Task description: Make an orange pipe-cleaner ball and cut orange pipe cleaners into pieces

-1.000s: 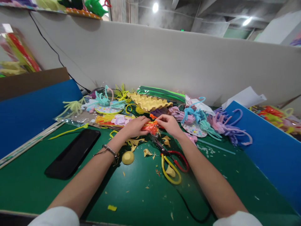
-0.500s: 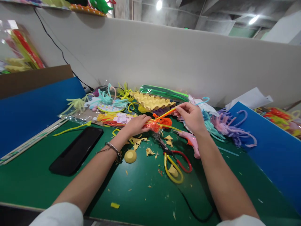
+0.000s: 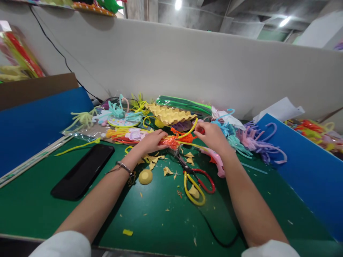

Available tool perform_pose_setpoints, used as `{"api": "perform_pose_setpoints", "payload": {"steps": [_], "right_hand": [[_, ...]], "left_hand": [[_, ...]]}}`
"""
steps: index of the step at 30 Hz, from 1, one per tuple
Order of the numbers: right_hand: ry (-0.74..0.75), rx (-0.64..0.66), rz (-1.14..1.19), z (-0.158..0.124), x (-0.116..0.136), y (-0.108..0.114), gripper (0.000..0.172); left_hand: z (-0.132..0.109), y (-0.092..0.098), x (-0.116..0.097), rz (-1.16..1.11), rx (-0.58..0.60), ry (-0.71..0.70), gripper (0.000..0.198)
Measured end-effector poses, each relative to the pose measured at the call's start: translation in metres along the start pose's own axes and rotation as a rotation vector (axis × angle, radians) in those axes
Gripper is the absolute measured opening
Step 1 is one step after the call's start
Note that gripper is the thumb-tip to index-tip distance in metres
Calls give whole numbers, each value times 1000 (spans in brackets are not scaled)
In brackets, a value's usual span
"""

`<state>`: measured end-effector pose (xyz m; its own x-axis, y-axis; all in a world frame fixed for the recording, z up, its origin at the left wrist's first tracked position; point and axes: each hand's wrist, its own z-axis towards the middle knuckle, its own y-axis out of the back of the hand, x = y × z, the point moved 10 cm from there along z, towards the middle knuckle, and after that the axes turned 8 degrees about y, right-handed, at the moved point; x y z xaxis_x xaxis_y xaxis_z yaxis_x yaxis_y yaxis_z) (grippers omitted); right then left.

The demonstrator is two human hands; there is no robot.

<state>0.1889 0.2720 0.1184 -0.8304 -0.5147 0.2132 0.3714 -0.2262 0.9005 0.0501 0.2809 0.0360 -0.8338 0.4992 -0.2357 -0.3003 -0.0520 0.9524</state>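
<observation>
In the head view, both arms reach forward over the green bench (image 3: 158, 217). The left hand (image 3: 154, 142) lies low, palm down, its fingers closed on the bunch of orange fuzzy sticks (image 3: 171, 142) in the middle. The right hand (image 3: 213, 137) is just to the right of the bunch, with its wrist bent and its fingers curled in. A bit of red shows there, but I can't tell if they grip it. A yellow stick (image 3: 196, 123) pokes up beside those fingers.

The left hand hides part of the bunch. The right arm covers some of the pink glue gun (image 3: 217, 162), and the sleeves are cut off at the bottom.

Scissors (image 3: 188, 168), a black phone (image 3: 84, 171) and yellow scraps (image 3: 167, 171) lie on the bench. Behind stands a pale wall (image 3: 187, 67), with lights (image 3: 178, 4) above.
</observation>
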Motion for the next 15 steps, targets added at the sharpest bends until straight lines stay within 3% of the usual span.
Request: {"api": "perform_pose_setpoints", "payload": {"steps": [4,7,11,15], "right_hand": [[35,189,-44,-8,3,-24,21],[104,305,-25,-10,19,-46,21],[159,353,-13,-9,36,-62,18],[171,377,-13,-11,35,-69,11]], "left_hand": [[0,0,0,-21,3,-14,41],[-1,-1,-2,-37,16,-32,47],[-2,-3,-4,-56,31,-51,58],[-3,-4,-4,-66,41,-53,61]]}}
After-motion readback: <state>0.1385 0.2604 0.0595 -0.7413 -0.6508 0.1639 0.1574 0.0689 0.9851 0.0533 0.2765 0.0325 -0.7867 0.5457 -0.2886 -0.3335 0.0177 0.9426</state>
